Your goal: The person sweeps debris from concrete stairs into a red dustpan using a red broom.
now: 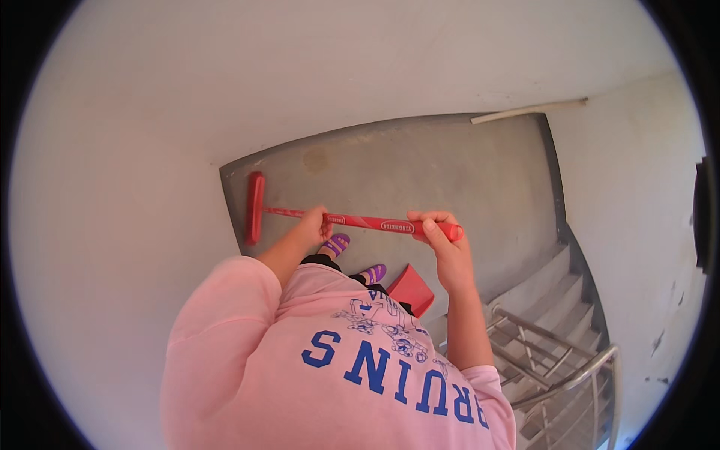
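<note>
A red push broom spans the view, its bristled head (pixel 255 208) on the floor at the left, beside the wall's dark skirting. My left hand (pixel 316 226) is closed around the lower part of the red broom handle (pixel 365 221). Near the handle's top end, my right hand (pixel 444 239) grips it with the thumb on top. A red dustpan (pixel 412 289) lies by my feet, partly hidden by my shirt. Whether it has a handle cannot be seen.
Grey concrete landing floor (pixel 427 163) lies before me, bounded by pale walls. A thin pale strip (pixel 529 110) is at the far right corner. At the lower right, concrete steps (pixel 540 281) go along a metal handrail (pixel 585 374). My feet wear purple sandals (pixel 337 243).
</note>
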The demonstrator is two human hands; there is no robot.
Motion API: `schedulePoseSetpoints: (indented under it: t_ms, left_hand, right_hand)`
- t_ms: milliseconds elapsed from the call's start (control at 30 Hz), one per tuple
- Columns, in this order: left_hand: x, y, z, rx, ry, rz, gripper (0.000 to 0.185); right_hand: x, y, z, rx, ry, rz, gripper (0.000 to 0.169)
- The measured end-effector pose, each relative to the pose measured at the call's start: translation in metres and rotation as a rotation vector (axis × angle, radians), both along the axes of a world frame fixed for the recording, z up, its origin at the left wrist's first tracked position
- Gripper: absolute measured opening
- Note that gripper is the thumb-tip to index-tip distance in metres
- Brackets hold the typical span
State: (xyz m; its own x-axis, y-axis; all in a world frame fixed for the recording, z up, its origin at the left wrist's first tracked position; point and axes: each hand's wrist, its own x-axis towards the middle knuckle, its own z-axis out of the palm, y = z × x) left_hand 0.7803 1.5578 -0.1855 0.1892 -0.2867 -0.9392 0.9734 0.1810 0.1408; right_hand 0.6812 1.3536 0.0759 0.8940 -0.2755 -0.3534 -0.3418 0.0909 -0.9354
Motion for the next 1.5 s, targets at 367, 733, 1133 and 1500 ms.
schedulePoseSetpoints:
  t_ms: [367, 733, 1133, 1500]
  left_hand:
    - [-0.045, -0.044, 0.034, -0.096, 0.082, -0.417, 0.020]
    - [-0.078, -0.096, 0.075, -0.232, 0.114, -0.933, 0.025]
    - [-0.151, -0.163, 0.128, -0.265, -0.124, -1.293, 0.020]
    - [-0.196, -0.250, 0.136, -0.484, -0.402, -1.340, 0.014]
  right_hand:
    - [-0.090, 0.002, 0.038, 0.013, 0.001, -0.364, 0.020]
    - [-0.169, 0.038, 0.080, -0.214, -0.092, -0.667, 0.019]
    - [-0.229, 0.092, 0.126, -0.636, -0.088, -0.798, 0.037]
    - [-0.274, 0.084, 0.084, -0.757, 0.018, -0.414, 0.043]
